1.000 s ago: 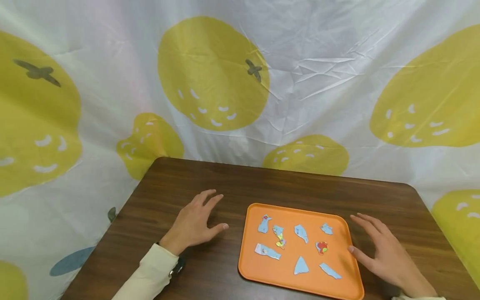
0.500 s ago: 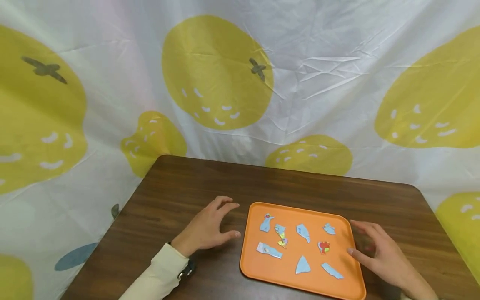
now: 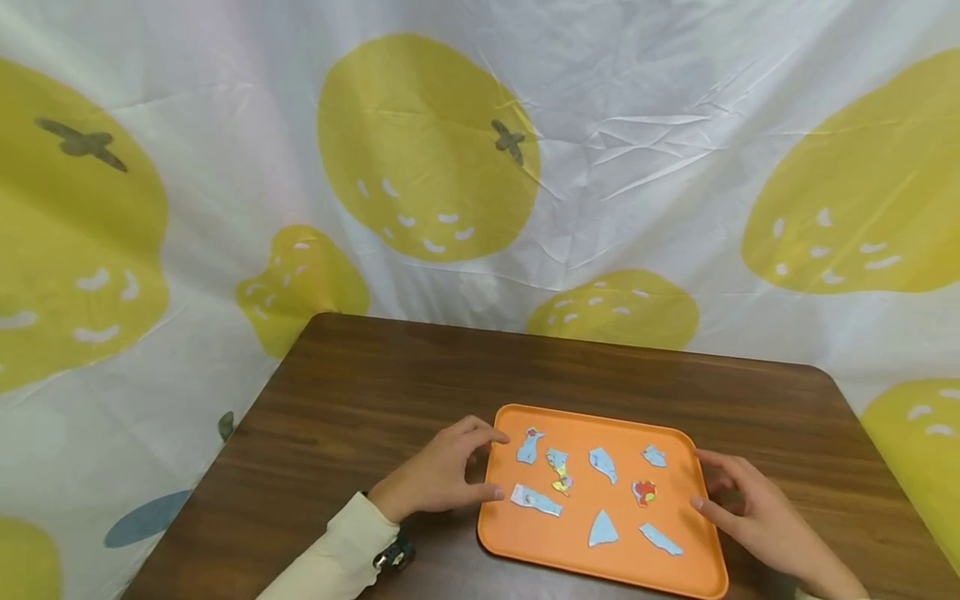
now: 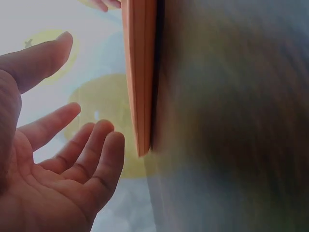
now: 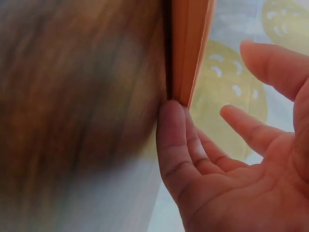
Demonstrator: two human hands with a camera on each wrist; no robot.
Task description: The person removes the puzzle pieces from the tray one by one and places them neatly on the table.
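Note:
An orange tray (image 3: 540, 537) lies on the table, bearing several flat, irregular light-blue pieces, among them a plain triangular piece (image 3: 603, 530) and a piece with a red patch (image 3: 643, 493). My left hand (image 3: 435, 477) hovers at the tray's left edge, fingers spread and thumb overlapping the rim in the head view; the left wrist view has its fingertips (image 4: 115, 140) apart from the tray wall (image 4: 140, 87). At the opposite edge, fingers of my right hand (image 3: 761, 517) touch the tray's side (image 5: 186, 53), while its thumb (image 5: 270, 65) stands free of it.
The brown wood-grain table (image 3: 360, 375) ends in rounded far corners. Right behind it hangs a white curtain (image 3: 622, 58) with large yellow fruit prints. A dark watch (image 3: 395, 552) sits on the left wrist by a cream sleeve (image 3: 330, 554).
My left hand has moved right, from bare table to the tray's left edge. My right hand has drawn in against the tray's right edge. Tray and pieces have stayed in place.

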